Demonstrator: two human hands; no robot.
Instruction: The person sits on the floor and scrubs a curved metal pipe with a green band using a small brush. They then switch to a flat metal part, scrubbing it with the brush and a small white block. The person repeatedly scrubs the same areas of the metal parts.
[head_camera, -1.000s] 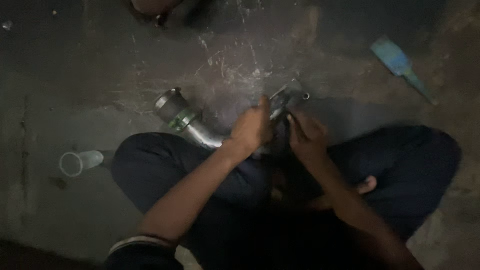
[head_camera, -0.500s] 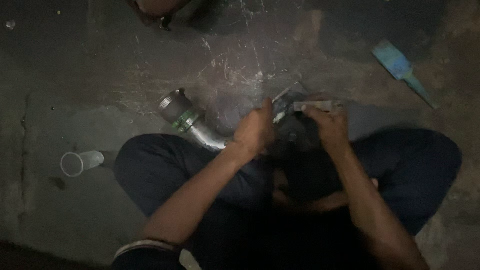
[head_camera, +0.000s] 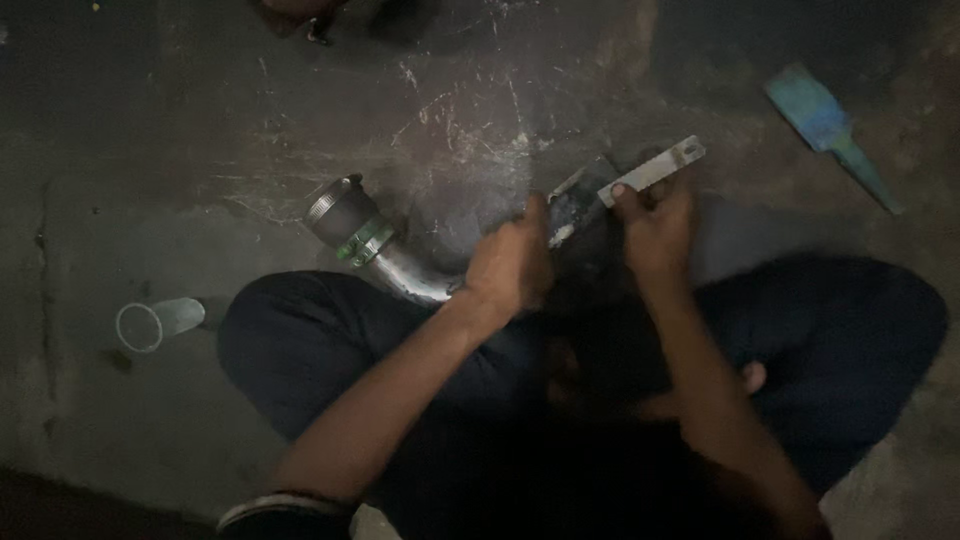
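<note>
Looking down from the head camera, I saw my left hand (head_camera: 512, 265) clenched around the bent metal pipe (head_camera: 395, 262) lying across my lap, its black hose end on the floor (head_camera: 200, 150). My right hand (head_camera: 655, 230) pinched a flat metal strip (head_camera: 655, 168) just beside it.

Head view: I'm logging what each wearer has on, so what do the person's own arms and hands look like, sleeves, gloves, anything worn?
Both hands are bare, with no gloves: left hand, right hand. The forearms are uncovered too. No ring or watch can be made out in the dim light. Near the left upper arm a dark sleeve with a pale band at its edge shows. The legs are in dark trousers.
</note>
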